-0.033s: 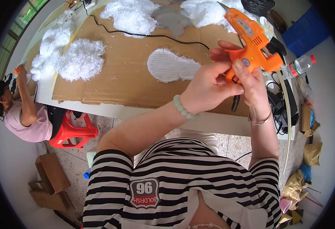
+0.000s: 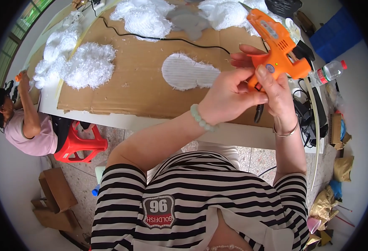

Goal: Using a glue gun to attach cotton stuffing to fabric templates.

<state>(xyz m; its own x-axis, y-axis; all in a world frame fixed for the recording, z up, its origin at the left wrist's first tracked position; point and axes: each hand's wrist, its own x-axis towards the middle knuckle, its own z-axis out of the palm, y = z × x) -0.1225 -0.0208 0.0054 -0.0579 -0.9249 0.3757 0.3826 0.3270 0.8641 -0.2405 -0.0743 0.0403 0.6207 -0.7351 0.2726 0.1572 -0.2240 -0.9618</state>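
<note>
Both hands hold an orange glue gun point(image 2: 281, 52) over the right part of the table, its nozzle pointing up and left. My right hand point(image 2: 278, 90) grips the gun with the thumb along its side. My left hand point(image 2: 225, 94) has its fingers closed at the lower handle, beside a small red switch point(image 2: 258, 86). A tiny green light glows on the gun's body. From its back end, a long pale glue stick point(image 2: 316, 121) hangs down. Left of my hands lies a flat white piece with a fuzzy edge point(image 2: 188, 72), rounded at its left end.
Brown cardboard point(image 2: 142, 88) covers the table, crossed by a black cord point(image 2: 171, 39). Fluffy white pieces point(image 2: 89, 65) lie at left and back. A bottle with a red cap point(image 2: 330, 72) is at right. Another person point(image 2: 33, 125) sits at left on a red stool point(image 2: 81, 142).
</note>
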